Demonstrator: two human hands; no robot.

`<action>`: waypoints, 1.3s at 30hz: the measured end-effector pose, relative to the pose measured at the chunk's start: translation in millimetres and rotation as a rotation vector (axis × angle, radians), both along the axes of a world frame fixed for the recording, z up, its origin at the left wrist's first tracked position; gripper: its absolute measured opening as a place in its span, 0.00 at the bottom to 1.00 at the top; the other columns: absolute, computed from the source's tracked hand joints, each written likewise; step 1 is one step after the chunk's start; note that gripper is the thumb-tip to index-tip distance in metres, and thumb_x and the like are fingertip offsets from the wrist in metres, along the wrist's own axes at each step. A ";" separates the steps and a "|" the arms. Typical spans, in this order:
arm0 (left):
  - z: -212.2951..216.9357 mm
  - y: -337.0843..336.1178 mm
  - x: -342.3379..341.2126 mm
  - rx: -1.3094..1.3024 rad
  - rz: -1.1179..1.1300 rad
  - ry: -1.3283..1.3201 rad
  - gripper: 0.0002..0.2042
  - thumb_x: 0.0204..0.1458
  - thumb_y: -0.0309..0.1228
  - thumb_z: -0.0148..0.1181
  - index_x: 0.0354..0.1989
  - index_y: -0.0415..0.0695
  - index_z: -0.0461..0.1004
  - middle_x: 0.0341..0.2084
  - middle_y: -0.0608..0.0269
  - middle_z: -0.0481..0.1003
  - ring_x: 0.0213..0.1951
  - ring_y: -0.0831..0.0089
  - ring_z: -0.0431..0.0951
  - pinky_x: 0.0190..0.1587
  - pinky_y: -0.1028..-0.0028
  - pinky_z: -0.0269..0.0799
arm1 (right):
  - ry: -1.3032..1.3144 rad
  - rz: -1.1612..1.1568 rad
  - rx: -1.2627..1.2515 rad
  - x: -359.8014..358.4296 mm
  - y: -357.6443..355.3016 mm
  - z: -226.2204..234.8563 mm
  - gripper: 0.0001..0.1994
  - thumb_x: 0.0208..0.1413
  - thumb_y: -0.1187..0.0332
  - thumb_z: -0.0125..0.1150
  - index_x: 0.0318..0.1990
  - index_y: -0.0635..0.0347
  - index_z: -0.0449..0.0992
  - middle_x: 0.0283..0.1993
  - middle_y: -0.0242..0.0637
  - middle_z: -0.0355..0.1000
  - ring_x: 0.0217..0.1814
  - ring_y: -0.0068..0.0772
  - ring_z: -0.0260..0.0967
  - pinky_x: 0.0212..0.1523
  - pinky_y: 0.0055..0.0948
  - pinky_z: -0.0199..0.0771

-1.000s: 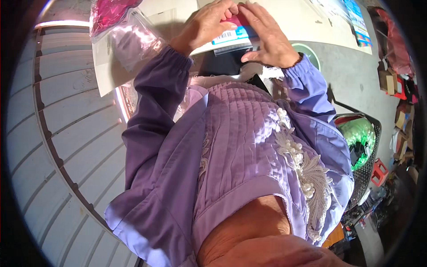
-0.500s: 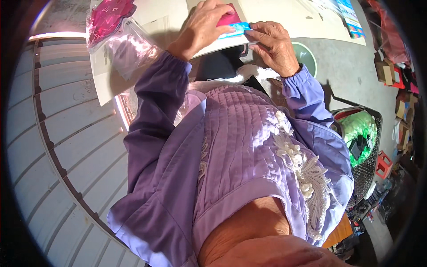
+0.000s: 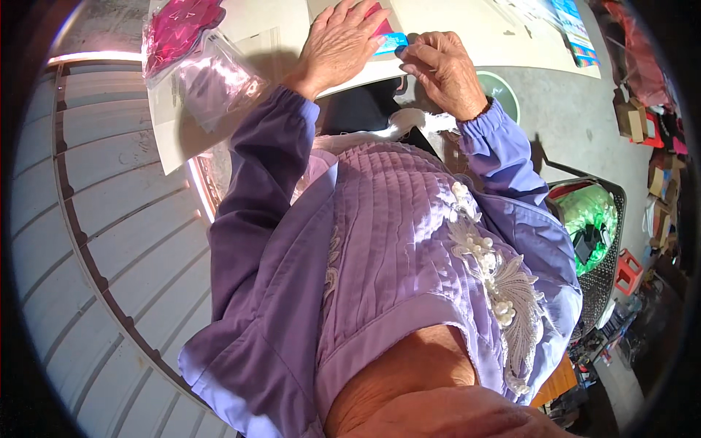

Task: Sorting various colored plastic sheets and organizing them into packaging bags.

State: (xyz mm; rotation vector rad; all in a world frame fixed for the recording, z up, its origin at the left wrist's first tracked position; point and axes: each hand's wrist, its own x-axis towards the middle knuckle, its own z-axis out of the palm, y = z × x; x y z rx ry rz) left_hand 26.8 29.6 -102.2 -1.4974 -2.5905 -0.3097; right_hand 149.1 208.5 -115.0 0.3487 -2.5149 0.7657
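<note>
Clear pink-filled bags (image 3: 197,51) upper left, blue-pink packet (image 3: 387,38) under hands

1. A white table (image 3: 467,29) fills the upper part of the view.
2. On it lie clear plastic bags (image 3: 212,73), one holding magenta fabric (image 3: 179,29).
3. A pink-and-blue packet (image 3: 387,36) rests there under the left hand (image 3: 339,40) and right hand (image 3: 442,69).
4. Printed sheets (image 3: 566,22) lie at its far right.

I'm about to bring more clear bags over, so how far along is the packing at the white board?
Done: two filled clear plastic bags lie at the white board's left end. In hand: left hand presses a flat pink and blue packet, right hand pinching its blue edge. Left: more printed packets at far right.
</note>
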 end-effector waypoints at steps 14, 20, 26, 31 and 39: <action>-4.6 -7.7 -2.3 0.145 -0.107 -0.012 0.31 0.54 0.44 0.53 0.64 0.43 0.57 0.65 0.51 0.55 0.66 0.50 0.51 0.65 0.53 0.46 | -0.183 0.003 0.077 -9.7 -2.0 5.8 0.08 0.45 0.75 0.66 0.35 0.61 0.75 0.34 0.41 0.70 0.41 0.46 0.66 0.42 0.37 0.67; -13.0 -8.1 -5.2 0.283 -0.172 0.038 0.33 0.53 0.46 0.55 0.64 0.44 0.57 0.65 0.51 0.54 0.66 0.50 0.51 0.66 0.54 0.45 | -0.110 0.006 -0.033 -9.2 -2.5 4.3 0.07 0.47 0.76 0.64 0.34 0.61 0.74 0.32 0.41 0.69 0.40 0.47 0.66 0.41 0.38 0.67; 16.7 0.2 0.3 -0.128 0.015 -0.152 0.34 0.52 0.47 0.55 0.65 0.44 0.56 0.65 0.51 0.54 0.67 0.51 0.50 0.66 0.54 0.44 | -0.138 0.009 0.044 -8.8 -2.0 1.4 0.05 0.47 0.76 0.62 0.33 0.62 0.73 0.33 0.41 0.69 0.39 0.48 0.66 0.40 0.37 0.67; 21.3 -0.2 2.4 -0.141 0.021 -0.167 0.35 0.51 0.48 0.56 0.65 0.44 0.56 0.65 0.51 0.54 0.67 0.52 0.49 0.66 0.55 0.43 | -0.132 0.001 0.068 -10.2 -1.9 1.6 0.05 0.47 0.76 0.62 0.33 0.62 0.73 0.33 0.41 0.69 0.39 0.48 0.66 0.41 0.37 0.68; 19.1 -0.9 1.6 -0.110 0.004 -0.156 0.36 0.50 0.51 0.57 0.65 0.44 0.57 0.65 0.52 0.55 0.67 0.53 0.49 0.66 0.55 0.43 | -0.074 0.019 -0.062 -9.7 -3.9 4.6 0.05 0.47 0.78 0.60 0.32 0.63 0.73 0.34 0.40 0.69 0.39 0.48 0.67 0.39 0.38 0.69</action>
